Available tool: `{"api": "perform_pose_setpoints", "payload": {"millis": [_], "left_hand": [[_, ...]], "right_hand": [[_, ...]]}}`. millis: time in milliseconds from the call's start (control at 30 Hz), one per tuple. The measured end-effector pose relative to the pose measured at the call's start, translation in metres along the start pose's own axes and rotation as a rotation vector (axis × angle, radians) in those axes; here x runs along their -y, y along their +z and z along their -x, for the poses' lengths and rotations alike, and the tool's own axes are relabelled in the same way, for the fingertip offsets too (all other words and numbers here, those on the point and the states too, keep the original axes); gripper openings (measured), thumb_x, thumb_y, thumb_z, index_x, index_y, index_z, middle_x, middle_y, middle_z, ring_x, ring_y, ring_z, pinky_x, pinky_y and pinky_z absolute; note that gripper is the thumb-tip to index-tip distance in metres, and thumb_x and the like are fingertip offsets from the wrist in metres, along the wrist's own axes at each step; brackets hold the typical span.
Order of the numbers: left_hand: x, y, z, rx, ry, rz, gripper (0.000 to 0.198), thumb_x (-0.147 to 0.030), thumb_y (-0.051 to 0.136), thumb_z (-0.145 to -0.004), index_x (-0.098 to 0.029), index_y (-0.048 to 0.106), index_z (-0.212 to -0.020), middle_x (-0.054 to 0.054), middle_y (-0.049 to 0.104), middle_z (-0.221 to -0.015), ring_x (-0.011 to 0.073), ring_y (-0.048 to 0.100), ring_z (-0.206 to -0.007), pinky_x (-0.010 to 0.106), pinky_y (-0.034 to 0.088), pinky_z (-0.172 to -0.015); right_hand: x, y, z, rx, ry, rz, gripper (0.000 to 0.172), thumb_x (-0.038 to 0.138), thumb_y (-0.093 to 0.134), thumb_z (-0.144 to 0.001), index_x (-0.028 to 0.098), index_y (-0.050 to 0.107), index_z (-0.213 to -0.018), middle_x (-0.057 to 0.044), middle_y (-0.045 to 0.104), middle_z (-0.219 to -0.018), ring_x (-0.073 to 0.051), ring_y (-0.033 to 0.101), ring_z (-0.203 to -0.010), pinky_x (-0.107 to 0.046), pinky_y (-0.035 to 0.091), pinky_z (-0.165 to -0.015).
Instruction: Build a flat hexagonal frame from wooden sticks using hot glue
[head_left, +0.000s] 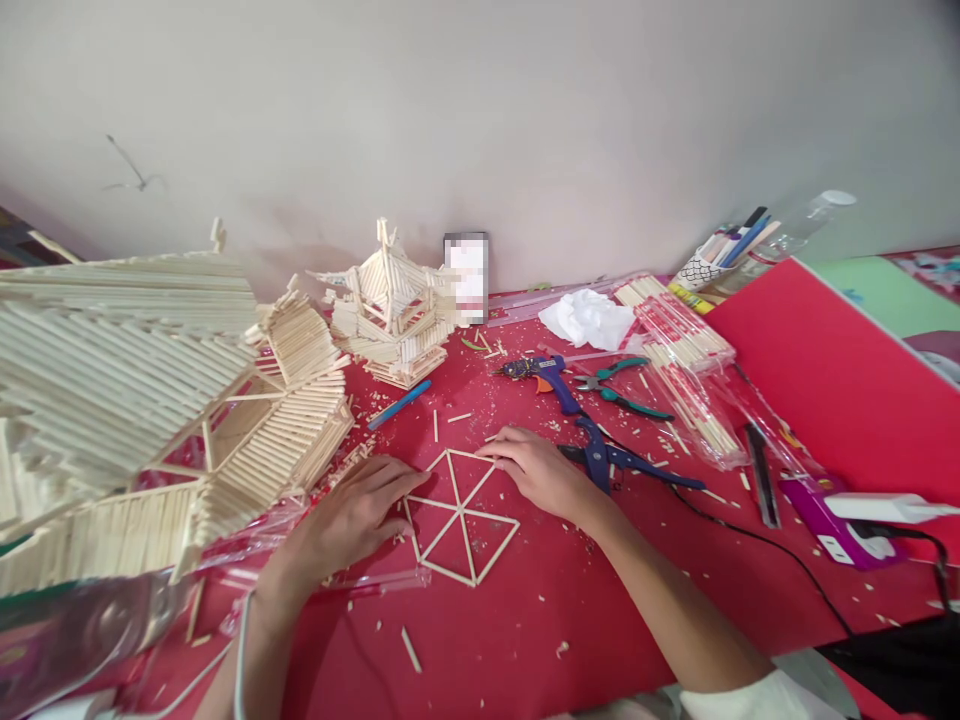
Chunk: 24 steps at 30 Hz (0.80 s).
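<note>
A flat hexagonal frame of thin wooden sticks with spokes (460, 511) lies on the red tabletop (450, 660). My left hand (360, 505) rests at its left edge, fingers apart and touching the sticks there. At the upper right corner of the frame, my right hand (532, 470) has its fingertips together on the end of a stick. A small wooden-stick pavilion (394, 310) stands behind, and a blue pen (400, 405) lies in front of it. A blue glue gun (551, 378) is beyond my right hand.
A large stick-built structure (112, 370) fills the left. Right of centre are green-handled pliers (634, 404), a blue-handled cutter (600, 455), packs of sticks (679, 350), crumpled tissue (589, 320) and a black cable. A phone (466, 278) leans on the wall; a plastic bottle (97, 630) lies lower left.
</note>
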<state>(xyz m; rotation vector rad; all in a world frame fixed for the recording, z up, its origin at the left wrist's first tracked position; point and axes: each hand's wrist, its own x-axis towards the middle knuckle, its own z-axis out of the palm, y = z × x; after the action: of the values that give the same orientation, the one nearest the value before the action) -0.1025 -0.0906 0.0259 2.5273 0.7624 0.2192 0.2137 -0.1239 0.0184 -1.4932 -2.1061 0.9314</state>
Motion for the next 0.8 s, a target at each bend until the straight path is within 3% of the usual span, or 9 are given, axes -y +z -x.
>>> {"api": "perform_pose_setpoints", "payload": {"millis": [467, 800], "left_hand": [[0.0074, 0.0098, 0.0045, -0.023, 0.007, -0.016, 0.065, -0.028, 0.073, -0.093, -0.029, 0.048, -0.153, 0.008, 0.066, -0.14, 0.0279, 0.057, -0.131, 0.05, 0.051, -0.11], [0.0059, 0.0063, 0.004, -0.006, -0.011, -0.028, 0.062, -0.026, 0.071, -0.093, -0.03, 0.051, -0.152, 0.008, 0.066, -0.14, 0.0276, 0.058, -0.131, 0.051, 0.05, -0.112]], "right_hand": [[-0.0019, -0.0009, -0.0033, 0.011, 0.003, -0.035, 0.041, 0.002, 0.05, -0.099, 0.024, 0.074, -0.125, -0.009, 0.066, -0.109, -0.023, 0.063, -0.106, -0.035, 0.049, -0.093], [-0.002, -0.0017, -0.0035, 0.001, -0.006, -0.063, 0.04, 0.005, 0.049, -0.1, 0.026, 0.076, -0.123, -0.009, 0.067, -0.107, -0.022, 0.064, -0.103, -0.034, 0.051, -0.092]]}}
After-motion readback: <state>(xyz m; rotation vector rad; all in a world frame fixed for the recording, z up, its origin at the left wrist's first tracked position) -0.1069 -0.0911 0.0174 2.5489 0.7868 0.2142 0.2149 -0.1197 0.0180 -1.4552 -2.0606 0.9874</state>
